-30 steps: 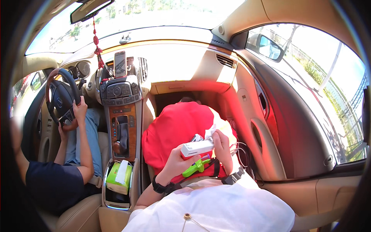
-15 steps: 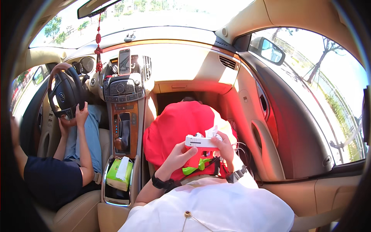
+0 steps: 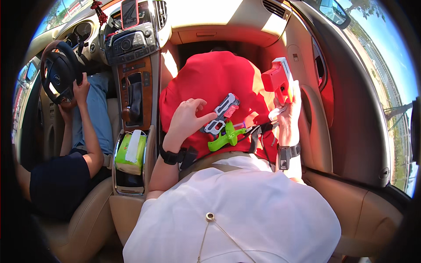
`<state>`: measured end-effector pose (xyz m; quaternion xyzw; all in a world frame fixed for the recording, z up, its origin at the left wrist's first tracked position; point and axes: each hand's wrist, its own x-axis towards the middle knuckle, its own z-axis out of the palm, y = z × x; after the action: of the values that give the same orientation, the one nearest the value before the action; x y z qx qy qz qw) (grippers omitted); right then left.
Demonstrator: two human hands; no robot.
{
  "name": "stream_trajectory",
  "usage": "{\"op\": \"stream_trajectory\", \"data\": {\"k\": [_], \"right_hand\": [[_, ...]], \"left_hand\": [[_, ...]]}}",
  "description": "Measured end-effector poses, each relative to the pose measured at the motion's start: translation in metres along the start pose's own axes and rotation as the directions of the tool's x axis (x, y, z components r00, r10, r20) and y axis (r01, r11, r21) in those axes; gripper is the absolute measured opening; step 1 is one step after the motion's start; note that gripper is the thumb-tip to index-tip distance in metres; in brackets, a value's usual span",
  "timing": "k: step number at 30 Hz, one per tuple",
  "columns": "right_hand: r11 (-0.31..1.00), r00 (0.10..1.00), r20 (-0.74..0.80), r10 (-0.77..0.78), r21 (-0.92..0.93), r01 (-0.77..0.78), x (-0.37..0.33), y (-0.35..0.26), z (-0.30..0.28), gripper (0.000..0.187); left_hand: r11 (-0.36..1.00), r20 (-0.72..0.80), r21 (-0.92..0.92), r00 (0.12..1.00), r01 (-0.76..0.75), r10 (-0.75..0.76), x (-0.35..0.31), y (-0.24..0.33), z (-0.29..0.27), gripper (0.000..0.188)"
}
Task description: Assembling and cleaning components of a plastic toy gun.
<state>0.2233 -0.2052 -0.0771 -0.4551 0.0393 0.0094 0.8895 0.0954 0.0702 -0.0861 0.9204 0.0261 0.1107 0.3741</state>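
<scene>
In my raised right hand [image 3: 290, 115] is a red-and-white toy gun [image 3: 277, 82], held upright over the right side of my lap. A crumpled white tissue [image 3: 276, 113] shows by the same fingers. My left hand [image 3: 185, 117] is open and empty, its thumb and fingers apart. Close to that thumb lies a grey-and-white toy gun [image 3: 222, 115] with a pinkish-red part. Just below it is a bright green toy gun [image 3: 228, 136] with purple bits. Both rest on the big red bag [image 3: 210, 79] on my lap.
To my left is the centre console with a gear lever [image 3: 134, 101] and a green tissue pack [image 3: 131, 151]. Beyond it, another person's hand [image 3: 81, 90] touches the steering wheel [image 3: 59, 74]. A phone [image 3: 129, 13] stands on the dashboard. The car door [image 3: 346, 96] borders my right.
My hands have parted: the right one has carried the red-and-white toy gun up and right, while the left has let go of it. The grey-and-white toy gun is now uncovered. The view has tilted down.
</scene>
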Motion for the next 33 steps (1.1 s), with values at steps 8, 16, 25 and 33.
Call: {"op": "stream_trajectory", "data": {"k": [8, 16, 25, 33], "right_hand": [[0.993, 0.999, 0.040, 0.008, -0.114, -0.003, -0.010, -0.022, 0.018, 0.031], [0.928, 0.907, 0.354, 0.227, -0.360, -0.092, -0.048, -0.035, 0.030, 0.037], [0.712, 0.792, 0.351, 0.500, -0.687, -0.145, -0.068, -0.051, 0.038, 0.049], [0.541, 0.875, 0.363, 0.320, -0.828, 0.146, -0.038, -0.059, 0.037, 0.042]], "left_hand": [[0.928, 0.110, 0.373, 0.994, -0.025, -0.018, -0.005, 0.040, 0.033, 0.063], [0.990, 0.214, -0.097, 0.973, 0.106, -0.083, -0.016, 0.058, -0.006, 0.049], [0.924, -0.328, -0.384, 0.934, 0.004, -0.140, -0.016, 0.065, -0.037, 0.040], [0.873, -0.308, -0.480, 0.948, -0.083, -0.079, 0.007, 0.082, -0.002, 0.038]]}}
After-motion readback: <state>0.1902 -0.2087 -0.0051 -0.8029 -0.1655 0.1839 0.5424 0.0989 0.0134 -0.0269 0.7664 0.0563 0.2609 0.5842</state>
